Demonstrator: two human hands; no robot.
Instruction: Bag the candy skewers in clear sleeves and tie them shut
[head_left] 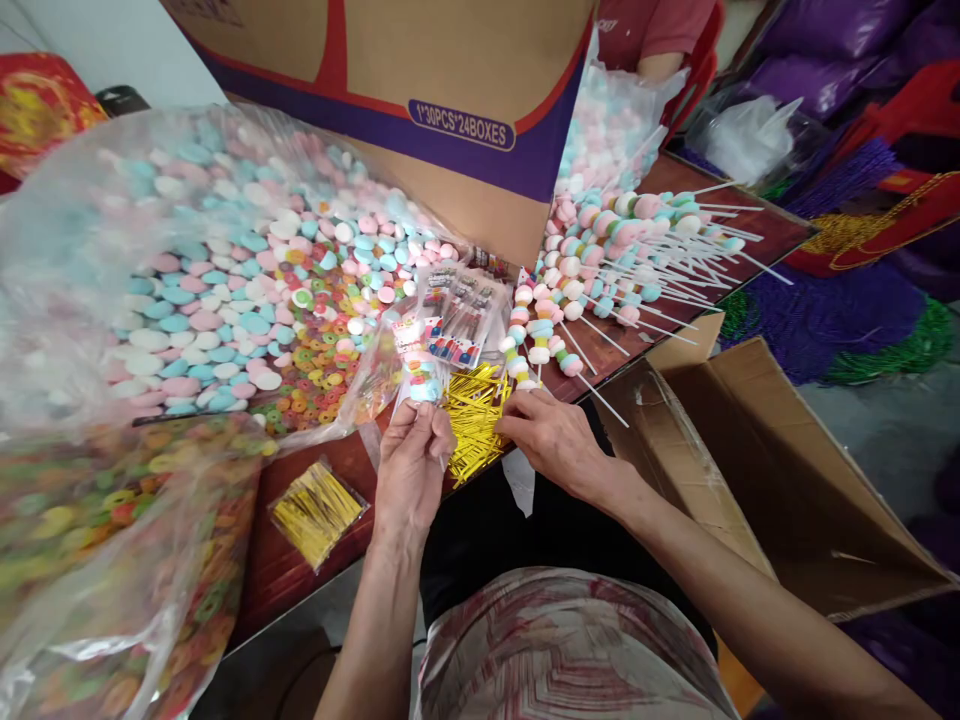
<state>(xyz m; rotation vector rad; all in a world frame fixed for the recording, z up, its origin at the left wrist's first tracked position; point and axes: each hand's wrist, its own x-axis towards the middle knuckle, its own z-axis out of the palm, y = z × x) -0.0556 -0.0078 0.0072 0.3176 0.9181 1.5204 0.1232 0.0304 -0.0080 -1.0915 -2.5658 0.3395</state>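
My left hand [411, 462] is closed around the lower end of a clear printed bag holding a candy skewer [421, 372], which stands upright above the fingers. My right hand [550, 437] rests fingers-down at the edge of a loose pile of gold twist ties [472, 418], its fingertips pinched at the ties; what they hold is too small to make out. Both hands are at the near edge of the brown table [279, 570]. A stack of empty printed bags [461, 315] lies just beyond the ties.
A heap of finished marshmallow skewers [626, 250] lies at the right. Big clear bags of pastel marshmallows [210, 260] and ring candies [105, 540] fill the left. A packet of gold ties [316, 510], a tall carton [450, 110], an open cardboard box [757, 470] and another person [652, 35] are nearby.
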